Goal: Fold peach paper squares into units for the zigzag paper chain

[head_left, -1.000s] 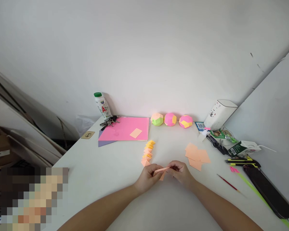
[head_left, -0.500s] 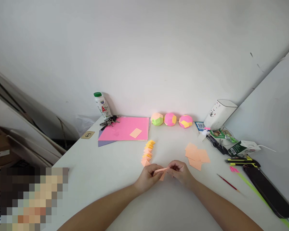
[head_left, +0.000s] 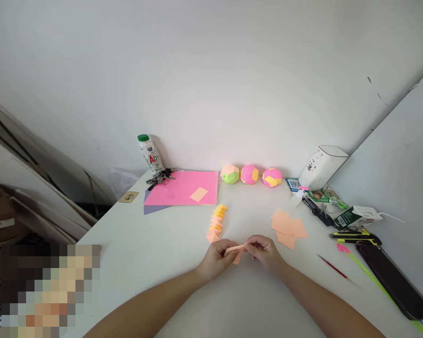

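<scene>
Between my two hands is a small folded piece of peach paper point(head_left: 237, 249), held just above the table. My left hand point(head_left: 216, 258) pinches its left end, thumb on the near side. At its right end the fingers of my right hand point(head_left: 263, 251) are pressed together on the edge. Part of the paper hangs below the fold. Just beyond my left hand lies a row of folded peach and yellow paper pieces point(head_left: 216, 224). Several flat peach paper squares point(head_left: 285, 227) lie overlapping beyond my right hand.
Three many-sided paper balls point(head_left: 249, 174) stand along the wall. At the left are a pink sheet point(head_left: 179, 188), keys point(head_left: 161, 177) and a white bottle point(head_left: 150, 155). To the right lie a thin brush point(head_left: 334, 268), a yellow-black cutter point(head_left: 354, 236) and a black case point(head_left: 395, 279).
My right fingers have shifted slightly left along the edge of the folded paper. My left hand keeps its hold, and the other things stay in place.
</scene>
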Demonstrator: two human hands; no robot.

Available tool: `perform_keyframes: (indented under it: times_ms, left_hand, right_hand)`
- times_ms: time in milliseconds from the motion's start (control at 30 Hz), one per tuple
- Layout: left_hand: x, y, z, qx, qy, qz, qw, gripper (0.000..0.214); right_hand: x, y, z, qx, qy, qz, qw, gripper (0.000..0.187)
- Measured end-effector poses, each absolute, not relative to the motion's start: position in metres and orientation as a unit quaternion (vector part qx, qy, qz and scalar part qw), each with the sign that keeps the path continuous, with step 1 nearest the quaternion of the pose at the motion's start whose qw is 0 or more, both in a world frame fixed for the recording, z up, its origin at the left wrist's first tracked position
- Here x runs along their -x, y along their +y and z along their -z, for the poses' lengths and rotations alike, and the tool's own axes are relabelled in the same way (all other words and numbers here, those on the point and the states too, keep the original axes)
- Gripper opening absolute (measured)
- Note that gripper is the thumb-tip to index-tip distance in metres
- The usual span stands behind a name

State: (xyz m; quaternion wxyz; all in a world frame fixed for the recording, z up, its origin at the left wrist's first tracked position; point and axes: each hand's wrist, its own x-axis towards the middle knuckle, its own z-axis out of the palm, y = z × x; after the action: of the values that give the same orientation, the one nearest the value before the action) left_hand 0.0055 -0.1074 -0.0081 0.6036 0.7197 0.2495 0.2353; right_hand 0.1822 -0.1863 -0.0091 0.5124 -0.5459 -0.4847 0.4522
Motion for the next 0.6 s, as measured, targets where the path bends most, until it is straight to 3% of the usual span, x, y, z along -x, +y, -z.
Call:
perform_keyframes:
  times_ms: [233, 467, 600]
  left_hand:
    - [-0.006, -0.107, 0.01, -0.708, 0.265, -0.238, 0.61, 0.024]
    - [-0.007, -0.107, 0.008, -0.717, 0.239, -0.232, 0.613, 0.02]
    - [-0.006, -0.108, 0.008, -0.709, 0.249, -0.235, 0.616, 0.02]
  right_hand:
    - [-0.183, -0.189, 0.009, 0.536, -0.487, -0.455, 0.518, 0.026]
    - [-0.174, -0.191, 0.003, 0.554, -0.599, -0.325, 0.479, 0.02]
    - [-0.172, -0.192, 0.002, 0.569, -0.586, -0.325, 0.476, 0.021]
